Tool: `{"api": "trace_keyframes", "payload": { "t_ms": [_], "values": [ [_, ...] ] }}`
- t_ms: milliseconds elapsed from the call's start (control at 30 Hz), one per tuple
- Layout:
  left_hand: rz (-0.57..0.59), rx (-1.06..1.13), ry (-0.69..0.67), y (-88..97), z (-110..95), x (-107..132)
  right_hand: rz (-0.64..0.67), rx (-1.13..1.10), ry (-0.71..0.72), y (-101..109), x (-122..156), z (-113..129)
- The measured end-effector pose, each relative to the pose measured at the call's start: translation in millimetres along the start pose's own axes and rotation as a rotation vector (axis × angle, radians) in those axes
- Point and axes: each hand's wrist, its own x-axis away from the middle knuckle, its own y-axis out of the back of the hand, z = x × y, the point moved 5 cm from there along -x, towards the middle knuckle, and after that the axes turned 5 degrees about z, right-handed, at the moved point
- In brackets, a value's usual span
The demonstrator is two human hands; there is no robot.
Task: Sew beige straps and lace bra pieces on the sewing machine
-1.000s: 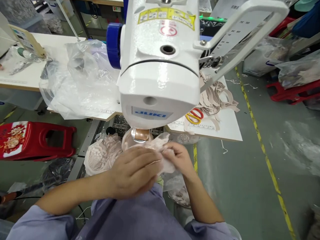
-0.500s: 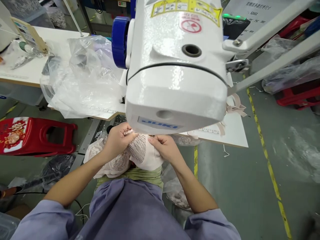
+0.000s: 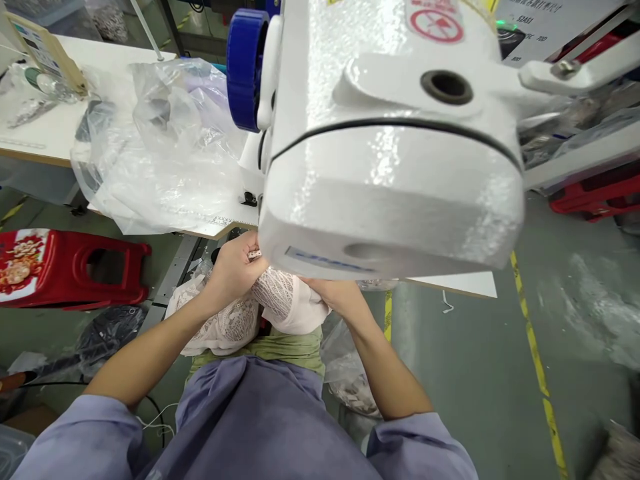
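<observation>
A pale pink lace bra (image 3: 280, 293) lies over my lap in front of the sewing machine head (image 3: 390, 200). My left hand (image 3: 235, 270) pinches its upper edge between thumb and fingers, just left of the machine head. On the other side, my right hand (image 3: 337, 293) grips the smooth side of the right cup, with its fingertips hidden under the machine head. The left cup rests loose below my left wrist. The machine's needle area and the bra's top edge are hidden from view.
Clear plastic bags (image 3: 165, 147) cover the left of the white table (image 3: 107, 57). A blue handwheel (image 3: 245, 70) juts from the machine. A red stool (image 3: 110, 267) stands at left, and a bag of scraps (image 3: 353, 393) lies under the table edge. Yellow tape (image 3: 530, 327) marks the floor.
The machine head looks larger and reaches farther right as my view has shifted closer. My right hand's fingers have slipped out of sight beneath it; both hands stay at the bra.
</observation>
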Motion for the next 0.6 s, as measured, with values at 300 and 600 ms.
{"api": "trace_keyframes", "payload": {
  "t_ms": [300,600],
  "values": [
    [-0.169,0.076,0.178,-5.3,53,42,-0.029,-0.061,-0.120,1,17,-31],
    [0.089,-0.096,-0.013,-109.1,86,126,-0.114,-0.129,-0.109,2,44,-53]
  ]
}}
